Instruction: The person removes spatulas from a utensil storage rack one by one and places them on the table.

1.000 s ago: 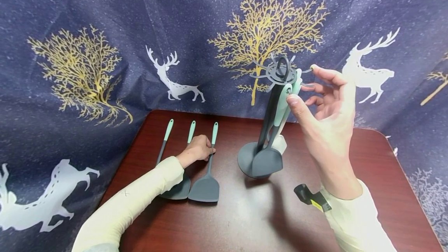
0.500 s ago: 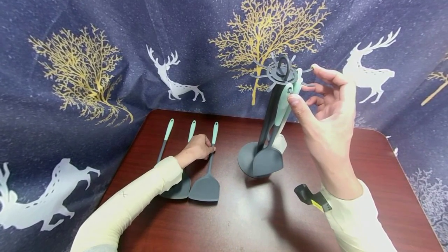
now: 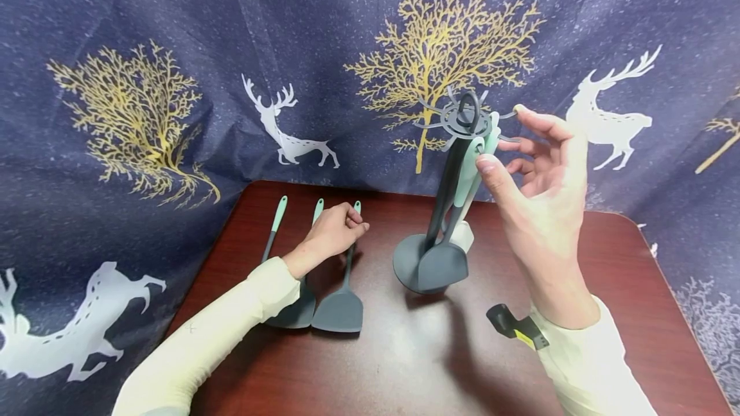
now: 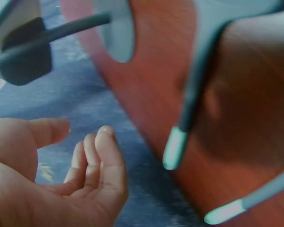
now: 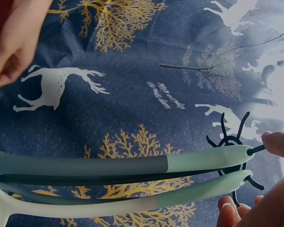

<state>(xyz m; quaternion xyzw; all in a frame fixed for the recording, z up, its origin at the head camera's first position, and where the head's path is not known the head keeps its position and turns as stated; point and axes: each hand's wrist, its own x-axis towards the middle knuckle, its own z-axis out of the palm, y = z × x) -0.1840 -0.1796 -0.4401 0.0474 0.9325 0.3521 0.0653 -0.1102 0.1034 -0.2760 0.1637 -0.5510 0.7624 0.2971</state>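
Three spatulas with mint handles lie on the table: the right one point(image 3: 338, 312), the middle one point(image 3: 297, 312) and the left one point(image 3: 279, 214), whose head is behind a sleeve. My left hand point(image 3: 334, 231) hovers over the right spatula's handle, fingers loosely bent; the left wrist view shows nothing in them. A dark utensil rack point(image 3: 448, 185) with a ring of hooks stands to the right. From it hang a grey-headed spatula point(image 3: 442, 268) and a utensil with a white head point(image 3: 462, 237). My right hand point(image 3: 546, 191) touches the hook tips with spread fingertips.
The red-brown table point(image 3: 393, 364) ends against a dark blue cloth point(image 3: 358, 18) printed with deer and trees. A black bracket point(image 3: 514, 326) sticks out from the right wrist over the table.
My left hand has let go of the right spatula's shaft and moved up towards its handle end. The spatulas have stayed in place. My right hand and the rack look unmoved.
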